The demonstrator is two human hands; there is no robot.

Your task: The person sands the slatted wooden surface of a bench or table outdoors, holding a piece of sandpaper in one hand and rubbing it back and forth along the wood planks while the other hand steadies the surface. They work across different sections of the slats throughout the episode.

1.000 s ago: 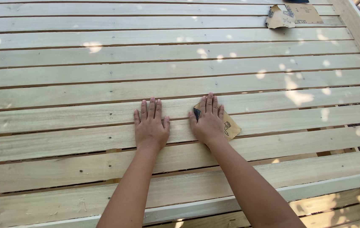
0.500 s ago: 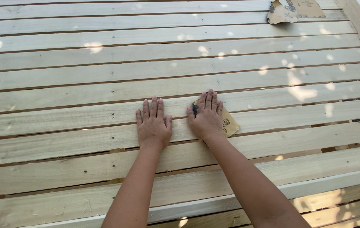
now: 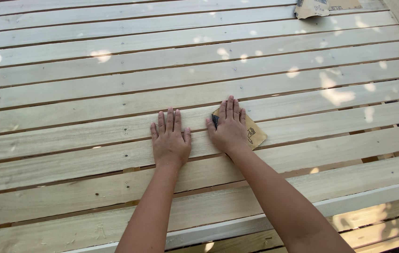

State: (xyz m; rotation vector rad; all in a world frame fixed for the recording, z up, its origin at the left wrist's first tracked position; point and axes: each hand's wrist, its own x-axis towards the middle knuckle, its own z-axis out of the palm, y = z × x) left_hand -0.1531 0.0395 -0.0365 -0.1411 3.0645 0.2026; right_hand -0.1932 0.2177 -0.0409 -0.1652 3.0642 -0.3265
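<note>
Pale wooden slats (image 3: pixel 91 93) lying side by side with narrow dark gaps, small screw heads along them, spots of sunlight, a torn brown paper sheet (image 3: pixel 321 6) at the far edge

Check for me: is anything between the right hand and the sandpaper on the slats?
Nothing visible. The right hand lies flat directly on the sandpaper, pressing it onto the wooden slats. The left hand rests bare on the wood beside it.
</note>
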